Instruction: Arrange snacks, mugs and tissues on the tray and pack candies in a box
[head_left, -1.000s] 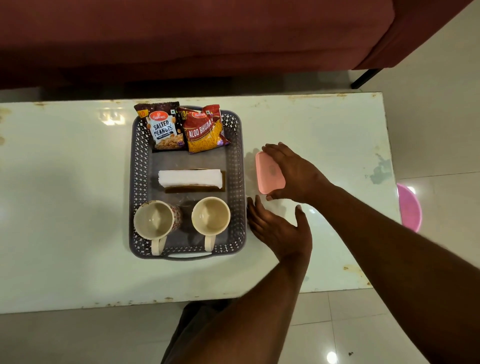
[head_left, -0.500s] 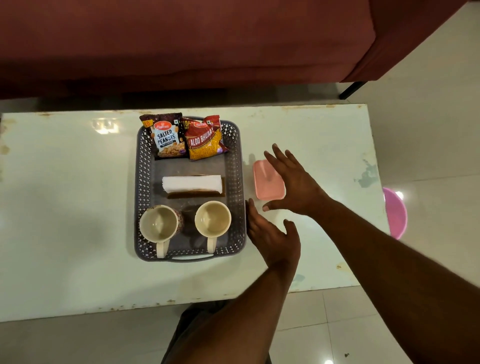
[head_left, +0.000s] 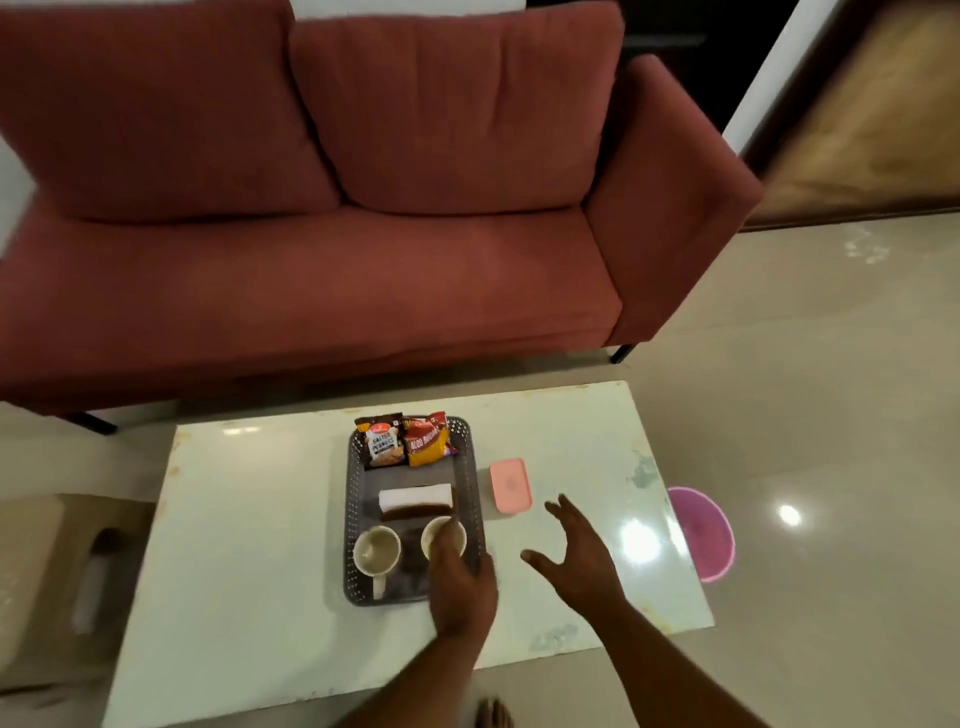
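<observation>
A glossy table (head_left: 249, 519) before a red sofa (head_left: 363, 270) carries a grey tray (head_left: 354, 519) (pink box (head_left: 510, 484) beside it); right hand (head_left: 576, 558) spread empty, left hand (head_left: 460, 582) blurred, grip unclear.

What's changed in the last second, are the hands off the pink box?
The right hand let go of the pink box and drew back toward the person, open above the table. The left hand shifted from the table over the near right corner of the tray. Snacks, tissues and mugs stayed put.
</observation>
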